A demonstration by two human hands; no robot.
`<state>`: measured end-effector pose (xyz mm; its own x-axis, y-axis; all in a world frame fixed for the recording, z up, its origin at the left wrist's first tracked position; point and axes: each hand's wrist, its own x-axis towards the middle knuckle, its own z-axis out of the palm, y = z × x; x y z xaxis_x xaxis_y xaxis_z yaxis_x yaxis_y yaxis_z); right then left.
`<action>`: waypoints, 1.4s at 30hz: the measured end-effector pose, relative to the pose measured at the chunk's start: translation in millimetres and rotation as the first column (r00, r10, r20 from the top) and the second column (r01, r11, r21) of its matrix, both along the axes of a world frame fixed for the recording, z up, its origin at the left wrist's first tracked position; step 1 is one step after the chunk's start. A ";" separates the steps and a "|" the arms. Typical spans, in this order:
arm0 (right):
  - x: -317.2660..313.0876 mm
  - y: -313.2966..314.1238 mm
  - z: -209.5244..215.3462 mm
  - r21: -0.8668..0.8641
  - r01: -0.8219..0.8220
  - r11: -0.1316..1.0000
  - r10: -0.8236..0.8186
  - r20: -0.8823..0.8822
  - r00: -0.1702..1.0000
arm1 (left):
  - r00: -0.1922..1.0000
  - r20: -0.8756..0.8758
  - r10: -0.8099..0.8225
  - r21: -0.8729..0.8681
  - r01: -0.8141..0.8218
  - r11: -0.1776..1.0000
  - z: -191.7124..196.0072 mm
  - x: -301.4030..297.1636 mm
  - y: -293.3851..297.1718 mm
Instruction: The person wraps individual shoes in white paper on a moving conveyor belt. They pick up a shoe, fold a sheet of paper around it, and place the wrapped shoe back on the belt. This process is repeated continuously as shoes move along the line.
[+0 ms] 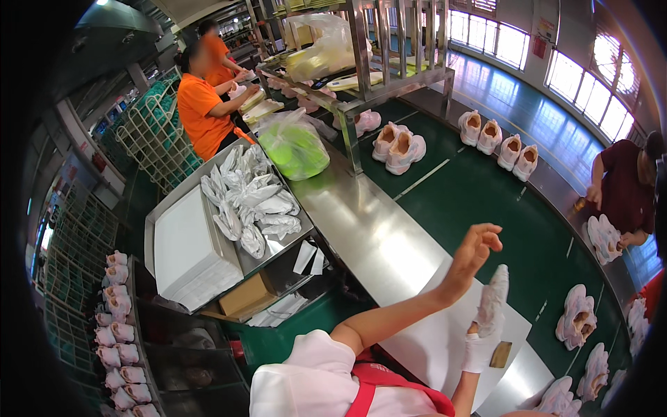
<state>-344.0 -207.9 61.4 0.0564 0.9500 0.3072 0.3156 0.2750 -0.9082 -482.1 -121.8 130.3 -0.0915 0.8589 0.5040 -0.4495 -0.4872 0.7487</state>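
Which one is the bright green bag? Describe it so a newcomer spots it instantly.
Start at the long metal table. Follow its left edge to the white bundles; the bag sits just beyond. Its bright green sets it apart from those bundles.

A white covering [492,302] hides most of the right hand [474,327]; the lower edge crops pale sneakers [558,399] at the conveyor belt's [479,208] near end.

decent bare counter [372,222] beyond the left hand [469,263], green bag [295,149] and rack leg [349,144] crowding the far end, roomy belt [451,201] alongside
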 end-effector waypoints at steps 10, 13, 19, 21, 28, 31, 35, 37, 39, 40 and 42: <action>-21.4 -24.0 15.5 -0.069 -0.178 0.982 0.178 -0.002 0.984 | 0.595 -0.210 -0.776 0.637 0.685 0.353 150.6 -22.2 -104.1; -21.3 -30.0 27.6 -0.049 -0.168 0.985 0.171 0.063 0.983 | 0.542 -0.170 -0.823 0.593 0.723 0.354 163.5 8.5 -104.2; -21.5 -30.4 24.8 -0.062 -0.163 0.985 0.167 0.065 0.984 | 0.427 -0.130 -0.895 0.480 0.817 0.320 168.8 47.5 -102.0; -33.4 -28.7 30.4 -0.051 -0.209 0.977 0.211 0.053 0.976 | 0.371 -0.139 -0.918 0.437 0.855 0.280 167.5 41.3 -104.4; -50.7 -26.7 29.6 -0.017 -0.257 0.966 0.256 -0.042 0.966 | 0.415 -0.515 -0.750 0.227 0.910 0.347 108.1 53.3 -36.7; -63.2 -21.1 30.0 0.001 -0.264 0.965 0.263 -0.075 0.962 | 0.765 -0.631 -0.129 0.521 0.542 0.659 145.7 69.7 -38.9; -71.0 -22.2 38.8 -0.046 -0.202 0.978 0.197 -0.085 0.977 | 0.669 -0.727 0.157 0.588 0.487 0.646 178.7 86.2 -42.2; -80.7 -23.6 34.2 -0.087 -0.215 0.973 0.211 -0.055 0.976 | 0.290 -0.949 0.125 0.285 0.612 0.738 201.7 70.0 -40.6; -86.2 -20.3 31.4 -0.128 -0.178 0.976 0.176 -0.023 0.984 | 0.286 -0.921 0.263 0.377 0.493 0.784 194.8 79.3 -31.7; -88.7 -15.5 30.7 -0.155 -0.155 0.976 0.157 -0.001 0.988 | 0.454 -0.775 0.440 0.595 0.289 0.750 164.6 101.4 -25.0; -88.4 2.3 24.4 -0.155 -0.098 0.983 0.109 0.068 0.992 | 0.551 -0.597 0.583 0.775 0.208 0.597 143.7 110.0 -7.0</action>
<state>-432.3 -205.6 85.8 -0.0624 0.9852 0.1597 0.3617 0.1714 -0.9164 -372.0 -128.8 274.1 0.5351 0.1813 0.8251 0.2561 -0.9656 0.0461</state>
